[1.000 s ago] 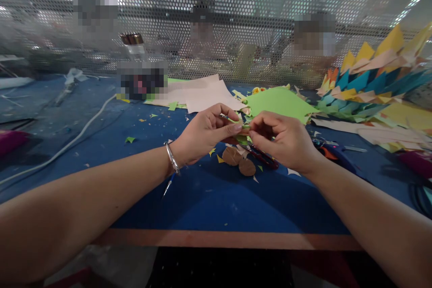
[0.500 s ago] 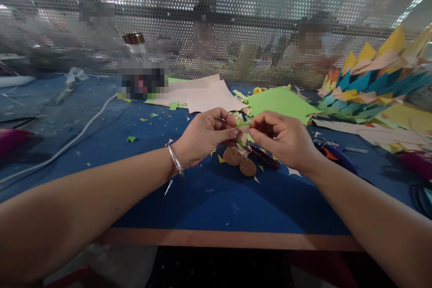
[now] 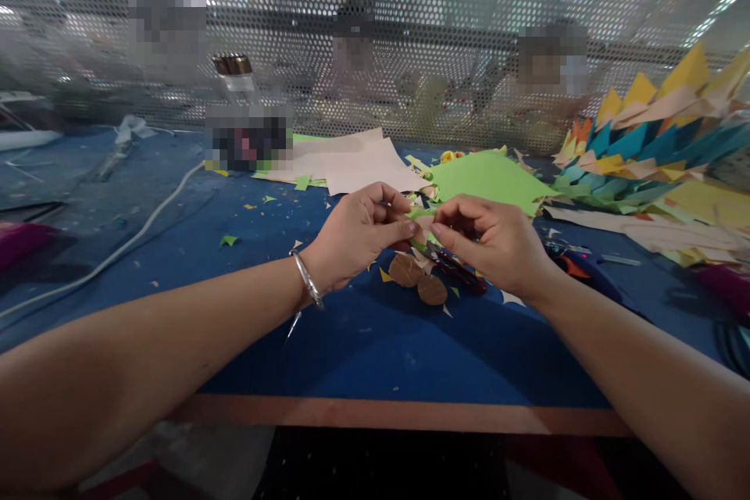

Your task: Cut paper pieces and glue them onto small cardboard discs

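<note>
Between my fingertips is a small piece of green and pale pink paper [image 3: 423, 228], held just above the table. My left hand [image 3: 366, 230], with a silver bangle at the wrist, pinches its left side between thumb and fingers. On the right side, the thumb and forefinger of my right hand [image 3: 495, 238] pinch the same paper. Scissors with dark red handles [image 3: 466, 275] lie under my right hand, their blades partly hidden. Beside them rest two brown round discs [image 3: 432, 290], close together, among small paper scraps.
Pale pink sheets [image 3: 363, 164] and a green sheet [image 3: 486, 178] lie behind my hands. A layered folded-paper piece [image 3: 650, 137] stands at right, near a blue tool [image 3: 591, 273]. A white cable [image 3: 155, 219] crosses the left side. A perforated metal screen [image 3: 398, 31] backs the blue table [image 3: 363, 359].
Both hands keep their pinch on the paper piece, which tilts slightly. Otherwise the scene only shifts a little with the camera.
</note>
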Available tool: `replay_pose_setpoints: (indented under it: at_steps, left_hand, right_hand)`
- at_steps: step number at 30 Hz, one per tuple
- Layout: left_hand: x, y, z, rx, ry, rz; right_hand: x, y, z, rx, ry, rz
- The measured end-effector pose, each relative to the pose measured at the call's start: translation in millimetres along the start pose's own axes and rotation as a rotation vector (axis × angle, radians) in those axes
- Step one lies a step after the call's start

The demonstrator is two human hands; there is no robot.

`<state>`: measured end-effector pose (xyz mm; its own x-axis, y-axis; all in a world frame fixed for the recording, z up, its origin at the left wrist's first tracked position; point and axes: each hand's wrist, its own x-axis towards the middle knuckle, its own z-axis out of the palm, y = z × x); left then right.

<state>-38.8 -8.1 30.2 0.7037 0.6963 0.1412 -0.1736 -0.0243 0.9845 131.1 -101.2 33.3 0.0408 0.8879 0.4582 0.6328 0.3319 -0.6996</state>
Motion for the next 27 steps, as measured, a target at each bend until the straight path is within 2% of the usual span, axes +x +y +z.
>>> replay_pose_setpoints:
  at_steps: [4,13,21,27]
  left_hand:
    - [-1.1,0.1,1.0,0.074,0.018,0.068]
    - [-5.3,1.3,-2.9,0.476,-0.038,0.324]
    - [-10.0,4.2,-0.9,0.665,-0.086,0.363]
    - [-8.8,3.0,-1.2,0.674,-0.109,0.373]
  right_hand:
    - [0.4,0.3,0.2,0.006,-0.004,-0.002]
    - [0.4,-1.1,-2.5,-0.023,0.02,-0.008]
    - [0.8,0.0,-1.0,-0.099,-0.004,-0.044]
    - [0.8,-1.4,1.4,-0.155,-0.011,-0.037]
